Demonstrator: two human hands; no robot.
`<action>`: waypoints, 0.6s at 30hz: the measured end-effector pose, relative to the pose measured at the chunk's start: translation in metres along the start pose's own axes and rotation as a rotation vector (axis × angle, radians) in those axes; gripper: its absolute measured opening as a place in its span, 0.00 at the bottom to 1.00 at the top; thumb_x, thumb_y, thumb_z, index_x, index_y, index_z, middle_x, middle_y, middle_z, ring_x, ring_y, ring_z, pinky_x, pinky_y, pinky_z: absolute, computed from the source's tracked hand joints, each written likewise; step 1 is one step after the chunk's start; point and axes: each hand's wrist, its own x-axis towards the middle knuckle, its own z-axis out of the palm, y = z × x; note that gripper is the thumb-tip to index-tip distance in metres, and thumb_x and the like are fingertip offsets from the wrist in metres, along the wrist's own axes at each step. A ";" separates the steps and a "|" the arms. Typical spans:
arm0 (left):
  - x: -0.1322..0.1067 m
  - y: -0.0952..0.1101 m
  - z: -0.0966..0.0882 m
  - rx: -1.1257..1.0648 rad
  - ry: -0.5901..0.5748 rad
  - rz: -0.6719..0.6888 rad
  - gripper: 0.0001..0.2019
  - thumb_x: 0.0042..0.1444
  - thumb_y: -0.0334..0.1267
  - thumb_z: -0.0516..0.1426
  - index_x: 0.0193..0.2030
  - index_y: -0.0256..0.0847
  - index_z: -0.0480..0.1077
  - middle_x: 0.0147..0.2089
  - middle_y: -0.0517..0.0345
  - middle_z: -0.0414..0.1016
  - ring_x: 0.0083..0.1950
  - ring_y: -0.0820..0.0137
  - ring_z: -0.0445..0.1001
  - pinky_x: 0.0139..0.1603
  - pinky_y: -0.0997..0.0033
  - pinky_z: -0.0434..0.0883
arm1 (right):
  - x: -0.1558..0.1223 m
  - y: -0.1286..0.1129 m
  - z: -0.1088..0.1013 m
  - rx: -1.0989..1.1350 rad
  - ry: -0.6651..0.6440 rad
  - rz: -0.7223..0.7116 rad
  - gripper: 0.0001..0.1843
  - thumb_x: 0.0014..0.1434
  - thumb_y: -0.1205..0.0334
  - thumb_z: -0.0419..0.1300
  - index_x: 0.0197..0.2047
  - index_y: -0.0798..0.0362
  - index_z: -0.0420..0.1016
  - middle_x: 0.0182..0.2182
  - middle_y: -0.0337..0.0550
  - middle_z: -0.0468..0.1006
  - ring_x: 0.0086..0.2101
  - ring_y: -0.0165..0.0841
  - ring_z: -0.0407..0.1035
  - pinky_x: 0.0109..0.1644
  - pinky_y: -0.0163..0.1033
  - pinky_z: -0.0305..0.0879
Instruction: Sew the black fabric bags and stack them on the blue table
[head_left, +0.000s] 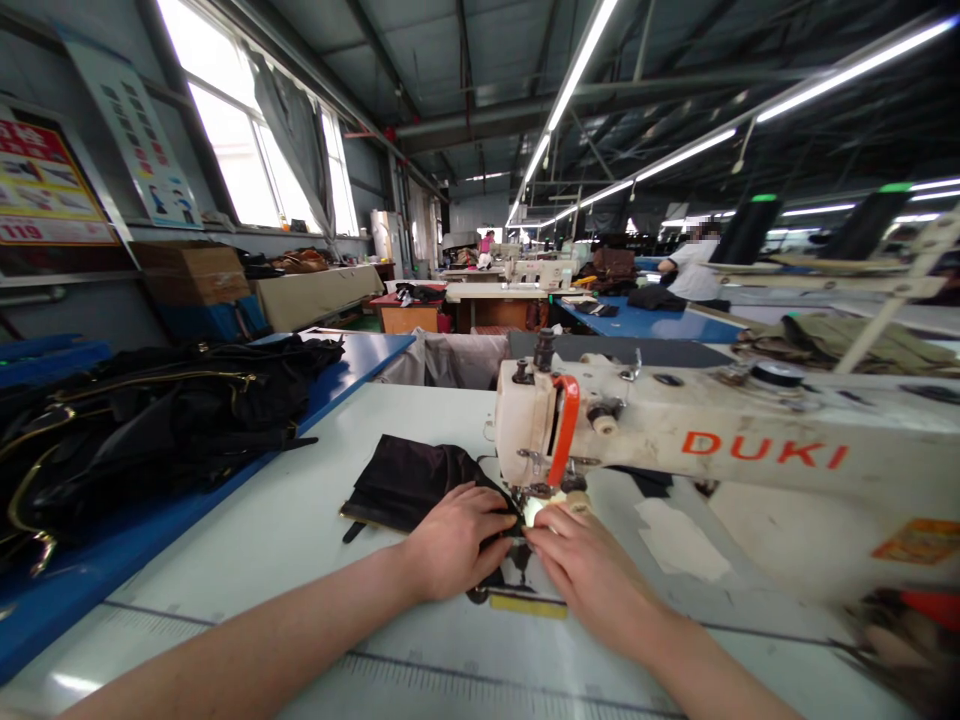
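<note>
Head view: left hand pressing black piece, right hand resting alongside, both half-curled, pinch unclear; piece looking soft, light, likely suiting flat hold between hands.

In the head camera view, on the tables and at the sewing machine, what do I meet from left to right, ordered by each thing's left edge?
Black pile with gold zips → black fabric piece → left hand → right hand → pale irregular patch → orange sticker.

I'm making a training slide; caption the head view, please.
Left hand on black fabric at a DUKI sewing machine, right hand close by.
</note>
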 end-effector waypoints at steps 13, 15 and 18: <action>0.010 -0.012 0.003 -0.012 0.023 -0.007 0.12 0.63 0.38 0.51 0.48 0.40 0.73 0.48 0.50 0.73 0.51 0.60 0.69 0.55 0.58 0.66 | -0.001 -0.002 0.000 -0.036 0.051 0.051 0.11 0.65 0.70 0.50 0.43 0.50 0.72 0.38 0.43 0.70 0.40 0.38 0.63 0.44 0.44 0.60; 0.011 -0.013 0.005 -0.017 0.033 -0.017 0.12 0.62 0.38 0.52 0.47 0.41 0.73 0.48 0.50 0.72 0.51 0.60 0.69 0.55 0.58 0.65 | -0.002 -0.002 -0.001 -0.040 0.064 0.049 0.11 0.65 0.70 0.50 0.43 0.50 0.72 0.38 0.43 0.71 0.39 0.37 0.63 0.44 0.44 0.60; 0.012 -0.014 0.006 -0.027 0.058 -0.029 0.12 0.62 0.38 0.52 0.48 0.41 0.73 0.49 0.50 0.72 0.52 0.60 0.69 0.56 0.57 0.65 | -0.003 -0.002 -0.002 -0.044 0.081 0.047 0.11 0.64 0.70 0.51 0.42 0.50 0.73 0.37 0.43 0.71 0.39 0.38 0.63 0.43 0.44 0.60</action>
